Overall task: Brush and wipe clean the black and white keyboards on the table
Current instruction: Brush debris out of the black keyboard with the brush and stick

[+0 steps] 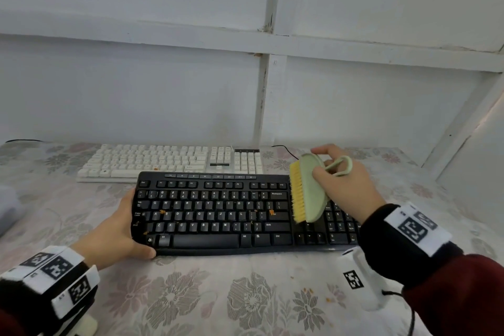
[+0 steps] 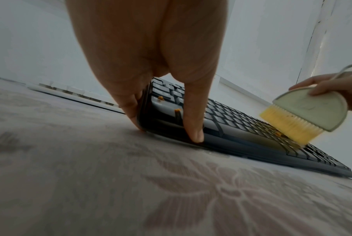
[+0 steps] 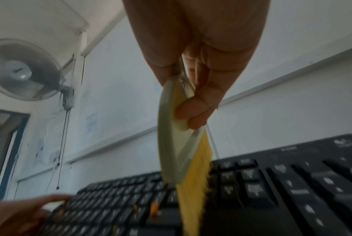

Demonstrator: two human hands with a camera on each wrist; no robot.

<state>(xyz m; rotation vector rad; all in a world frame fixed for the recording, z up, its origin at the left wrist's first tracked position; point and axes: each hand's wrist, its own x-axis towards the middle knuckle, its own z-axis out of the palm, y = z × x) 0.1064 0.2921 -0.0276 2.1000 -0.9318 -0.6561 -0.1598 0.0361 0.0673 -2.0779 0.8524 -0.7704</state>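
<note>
Head view shows the table (image 1: 245, 303), spread with a floral cloth, carrying two keyboards: the white keyboard (image 1: 169, 161) lies at the back near the wall, untouched, and the black keyboard (image 1: 218, 213) sits just in front of it, nearest the person. The left hand (image 1: 117, 229) steadies the black keyboard at its left end, thumb lying along the front edge and fingers (image 2: 128, 103) curled round the side, as the left wrist view confirms. The right hand (image 1: 346, 185) pinches the pale green back of a small brush (image 1: 308, 188) between thumb and fingers (image 3: 193, 111), a loop handle sticking out beside the knuckles. Its yellow bristles (image 2: 288, 126) rest on the keys at the gap between the main block and the number pad. Orange crumbs (image 1: 271, 211) lie scattered on the middle rows, with more near the lower left corner, and a few lie loose on the cloth by the right wrist. Judging from this, the brushing of the black keyboard is under way and far from finished; wiping and the white keyboard are yet to come. The next move probably calls for a sweep leftward along the rows, bristles pressed into the gaps, driving crumbs off an edge while the left hand keeps the board from sliding.
</note>
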